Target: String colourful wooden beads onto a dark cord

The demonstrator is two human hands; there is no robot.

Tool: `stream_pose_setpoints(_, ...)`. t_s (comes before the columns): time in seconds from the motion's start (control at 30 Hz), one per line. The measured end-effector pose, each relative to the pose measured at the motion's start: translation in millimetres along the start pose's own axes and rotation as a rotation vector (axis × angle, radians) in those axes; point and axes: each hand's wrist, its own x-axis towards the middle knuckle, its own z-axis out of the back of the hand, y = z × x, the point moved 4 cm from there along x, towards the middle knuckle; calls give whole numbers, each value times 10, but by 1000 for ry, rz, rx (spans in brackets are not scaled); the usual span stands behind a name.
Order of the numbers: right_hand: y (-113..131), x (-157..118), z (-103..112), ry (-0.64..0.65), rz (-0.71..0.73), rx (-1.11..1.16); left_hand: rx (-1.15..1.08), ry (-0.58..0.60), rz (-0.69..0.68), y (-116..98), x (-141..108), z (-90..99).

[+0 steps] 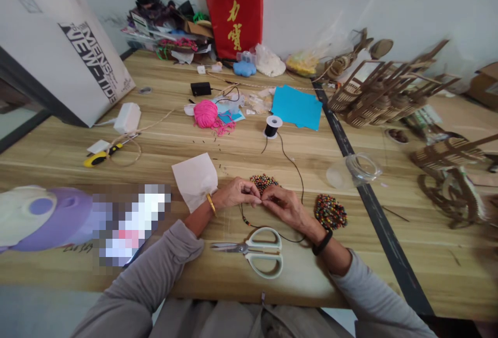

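Observation:
My left hand [238, 192] is pinched closed on a thin black cord [298, 169], which hangs below its fingers. Several small beads [246, 221] are strung on that hanging stretch. My right hand [286, 205] is also closed in a pinch, its fingertips meeting the left ones; what lies between them is too small to make out. Just behind the fingertips is a pile of multicoloured loose beads [264, 179]. Beside my right wrist lies a heap of similar beads [330, 211]. The cord runs back to a spool [273, 126] standing on the table.
Scissors [245, 247] with pale handles lie in front of my hands. White paper [196, 177] is near my left wrist, a phone [136, 226] further left. Behind are pink yarn [206, 114], blue sheets [296, 105] and a yellow cutter [101, 156]. Woven wooden baskets [373, 99] stand right.

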Motion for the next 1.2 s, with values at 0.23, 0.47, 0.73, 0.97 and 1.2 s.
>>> stream_pose_setpoints(0.23,11,-6,-16,9,11,-58,14,7,-12,3,-2,-10)
stream_pose_setpoints(0.47,13,-13,58,15,-97,-3,274,40,-67,-95,-48,-24)
stream_pose_setpoints(0.73,32,-17,83,22,-187,115,243,164,-96,-150,-100,-23)
stream_pose_setpoints(0.97,53,-19,32,38,-142,120,86,147,-64,-81,-81,-31)
stream_pose_setpoints(1.2,68,-11,38,48,-138,94,51,105,-29,-48,-53,-31)
